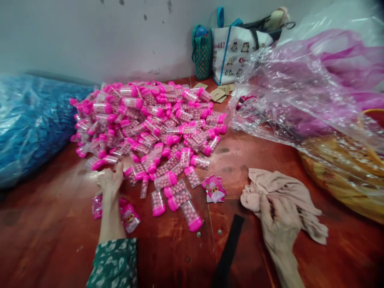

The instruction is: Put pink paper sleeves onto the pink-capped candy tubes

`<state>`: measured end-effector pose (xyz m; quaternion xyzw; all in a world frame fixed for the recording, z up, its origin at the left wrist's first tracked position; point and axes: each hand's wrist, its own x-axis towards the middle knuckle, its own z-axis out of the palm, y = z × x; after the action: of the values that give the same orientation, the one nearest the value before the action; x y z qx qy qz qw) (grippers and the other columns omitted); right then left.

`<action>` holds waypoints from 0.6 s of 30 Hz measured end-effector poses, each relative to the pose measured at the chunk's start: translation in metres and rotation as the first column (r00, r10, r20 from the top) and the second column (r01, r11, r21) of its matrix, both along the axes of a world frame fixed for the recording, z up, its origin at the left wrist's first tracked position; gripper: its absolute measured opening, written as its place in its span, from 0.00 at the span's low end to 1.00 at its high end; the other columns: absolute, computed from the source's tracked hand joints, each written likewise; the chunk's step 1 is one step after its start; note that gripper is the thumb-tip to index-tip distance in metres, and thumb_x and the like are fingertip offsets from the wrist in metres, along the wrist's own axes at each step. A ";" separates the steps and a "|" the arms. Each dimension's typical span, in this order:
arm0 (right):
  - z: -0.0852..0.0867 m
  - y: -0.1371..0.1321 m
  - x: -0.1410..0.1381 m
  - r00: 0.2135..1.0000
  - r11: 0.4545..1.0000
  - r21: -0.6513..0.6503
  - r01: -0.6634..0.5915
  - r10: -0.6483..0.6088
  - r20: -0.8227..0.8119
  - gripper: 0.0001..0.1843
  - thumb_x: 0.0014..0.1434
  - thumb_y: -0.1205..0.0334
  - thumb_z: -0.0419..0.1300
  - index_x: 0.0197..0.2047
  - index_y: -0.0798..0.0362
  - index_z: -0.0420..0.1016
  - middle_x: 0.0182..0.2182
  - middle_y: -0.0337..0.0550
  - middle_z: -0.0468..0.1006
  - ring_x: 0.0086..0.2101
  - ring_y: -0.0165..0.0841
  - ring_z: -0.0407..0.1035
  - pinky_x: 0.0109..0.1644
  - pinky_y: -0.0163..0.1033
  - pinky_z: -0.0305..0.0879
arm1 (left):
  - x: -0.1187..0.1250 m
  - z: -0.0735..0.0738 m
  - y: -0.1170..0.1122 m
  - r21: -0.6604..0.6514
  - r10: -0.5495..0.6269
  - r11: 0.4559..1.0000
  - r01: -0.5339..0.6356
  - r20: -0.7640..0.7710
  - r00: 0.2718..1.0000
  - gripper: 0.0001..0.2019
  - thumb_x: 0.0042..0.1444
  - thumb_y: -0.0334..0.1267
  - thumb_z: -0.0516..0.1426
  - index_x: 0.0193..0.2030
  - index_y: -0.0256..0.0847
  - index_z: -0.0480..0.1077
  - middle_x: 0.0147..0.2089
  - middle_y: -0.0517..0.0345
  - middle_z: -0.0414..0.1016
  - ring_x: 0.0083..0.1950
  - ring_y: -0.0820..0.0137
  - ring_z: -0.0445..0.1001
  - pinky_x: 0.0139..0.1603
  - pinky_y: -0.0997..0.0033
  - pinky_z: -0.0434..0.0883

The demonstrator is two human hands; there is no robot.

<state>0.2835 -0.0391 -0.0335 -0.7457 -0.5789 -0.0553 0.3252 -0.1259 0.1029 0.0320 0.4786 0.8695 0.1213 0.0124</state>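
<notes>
A big heap of small clear tubes with bright pink caps, filled with pink beads, lies across the middle of the table. My left hand is at the front left edge of this heap, close to the nearest tubes. Its thumb side faces the heap; the other fingers are bent and mostly hidden behind the back of the hand. Shiny pink printed packets lie under and beside the wrist. On the right, my right hand is closed over a crumpled pale pink cloth lying on the table.
A blue-filled clear plastic bag stands at left. One pink packet lies before the heap. A black strap lies in front. Plastic sheeting covers the right, above a yellow bag. Cardboard pieces and a white tote are behind.
</notes>
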 end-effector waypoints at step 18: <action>0.044 0.001 -0.027 0.975 0.999 0.040 -0.006 0.015 -0.221 0.10 0.58 0.60 0.53 0.40 0.56 0.71 0.36 0.49 0.72 0.41 0.40 0.64 0.48 0.48 0.58 | 0.146 -0.011 -0.122 0.153 -0.590 0.805 0.573 0.100 0.801 0.36 0.51 0.49 0.54 0.64 0.40 0.46 0.68 0.45 0.36 0.66 0.51 0.32 0.61 0.44 0.40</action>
<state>0.2562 -0.0376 0.0107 -0.7376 -0.5418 0.0181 0.4025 0.0206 -0.0193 0.0212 0.7123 0.6688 0.1955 0.0838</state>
